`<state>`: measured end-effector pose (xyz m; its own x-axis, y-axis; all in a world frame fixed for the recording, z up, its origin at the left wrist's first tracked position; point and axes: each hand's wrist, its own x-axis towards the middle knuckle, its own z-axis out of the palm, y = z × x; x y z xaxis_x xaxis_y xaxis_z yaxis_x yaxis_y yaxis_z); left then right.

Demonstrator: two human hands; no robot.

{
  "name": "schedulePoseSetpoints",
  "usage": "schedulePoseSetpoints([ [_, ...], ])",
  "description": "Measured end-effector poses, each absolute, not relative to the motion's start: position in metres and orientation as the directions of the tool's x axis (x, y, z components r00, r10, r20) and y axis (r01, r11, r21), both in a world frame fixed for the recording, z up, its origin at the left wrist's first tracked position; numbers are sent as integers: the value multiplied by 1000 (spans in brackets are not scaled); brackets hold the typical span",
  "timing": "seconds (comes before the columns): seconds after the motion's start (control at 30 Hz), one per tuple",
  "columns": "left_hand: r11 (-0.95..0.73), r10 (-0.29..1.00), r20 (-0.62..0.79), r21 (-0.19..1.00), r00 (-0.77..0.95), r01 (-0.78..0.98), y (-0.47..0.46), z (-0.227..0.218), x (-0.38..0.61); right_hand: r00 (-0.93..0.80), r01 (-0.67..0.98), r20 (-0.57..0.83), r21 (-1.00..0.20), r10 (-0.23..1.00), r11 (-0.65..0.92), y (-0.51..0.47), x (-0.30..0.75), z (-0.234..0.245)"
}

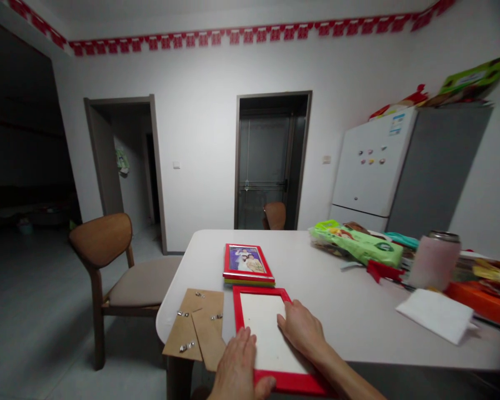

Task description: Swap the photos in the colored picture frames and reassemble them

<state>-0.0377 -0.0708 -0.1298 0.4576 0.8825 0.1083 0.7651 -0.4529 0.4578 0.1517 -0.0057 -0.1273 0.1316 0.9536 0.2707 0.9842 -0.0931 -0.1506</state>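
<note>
Left hand (236,361) lies open, right hand (303,329) bent (can't tell if gripping), on the red frame (294,382); the brown board (183,330) left of it could fall if bumped.

There are two red frames (289,382), one backing board (178,336), two chairs (139,286), one left hand (236,361) and one right hand (303,329).

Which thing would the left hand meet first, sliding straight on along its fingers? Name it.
Sliding over the white panel, the left hand would probably meet the red frame's far rail first; whether that rail stands proud is hard to tell. Beyond it lie the stacked picture frames.
</note>
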Motion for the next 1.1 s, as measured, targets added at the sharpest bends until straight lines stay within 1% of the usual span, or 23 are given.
schedulePoseSetpoints([
  [0.07, -451, 879, 66, 439, 473, 777, -71, -121, -60, 97, 979, 295, -200, 950, -38, -6, 149, -123],
  [0.1, -430, 890, 50, 418, 452, 800, -71, -118, -74, 62, 971, 311, -239, 948, 15, -7, 143, -120],
  [0.13, -377, 918, 37, 386, 394, 842, -69, -117, -90, 15, 955, 325, -284, 945, 83, -9, 135, -117],
  [0.23, -105, 994, 13, 226, 105, 968, -61, -122, -133, -170, 860, 326, -411, 930, 302, -21, 92, -109],
  [0.3, -51, 998, 37, 152, 46, 987, -54, -131, -150, -295, 816, 283, -422, 913, 395, -30, 56, -109],
  [0.4, -66, 995, 83, 112, 56, 992, -45, -141, -157, -316, 832, 240, -395, 918, 390, -34, 15, -116],
  [0.47, -66, 991, 122, 123, 51, 990, -43, -145, -154, -295, 816, 239, -442, 925, 374, -33, 5, -119],
  [0.53, -107, 977, 199, 161, 74, 981, -42, -147, -149, -268, 766, 258, -527, 928, 368, -32, 10, -116],
  [0.6, -213, 936, 322, 200, 141, 956, -43, -150, -139, -249, 719, 299, -581, 921, 383, -36, 28, -108],
  [0.67, -345, 872, 436, 221, 223, 912, -46, -152, -122, -247, 702, 333, -586, 910, 405, -45, 55, -98],
  [0.73, -447, 826, 480, 238, 296, 862, -51, -151, -99, -254, 709, 304, -586, 918, 391, -54, 86, -92],
  [0.77, -481, 822, 463, 252, 332, 840, -54, -150, -85, -249, 724, 283, -581, 926, 372, -58, 101, -91],
  [0.83, -502, 844, 369, 289, 389, 815, -59, -144, -59, -220, 770, 233, -554, 947, 315, -64, 128, -95],
  [0.93, -449, 893, 219, 361, 394, 818, -64, -135, -29, -175, 819, 180, -520, 968, 244, -64, 156, -106],
  [1.03, -408, 911, 127, 398, 392, 821, -65, -129, -18, -160, 840, 182, -491, 970, 231, -59, 167, -116],
  [1.1, -414, 907, 97, 398, 411, 819, -63, -126, -17, -161, 857, 212, -454, 964, 243, -56, 168, -121],
])
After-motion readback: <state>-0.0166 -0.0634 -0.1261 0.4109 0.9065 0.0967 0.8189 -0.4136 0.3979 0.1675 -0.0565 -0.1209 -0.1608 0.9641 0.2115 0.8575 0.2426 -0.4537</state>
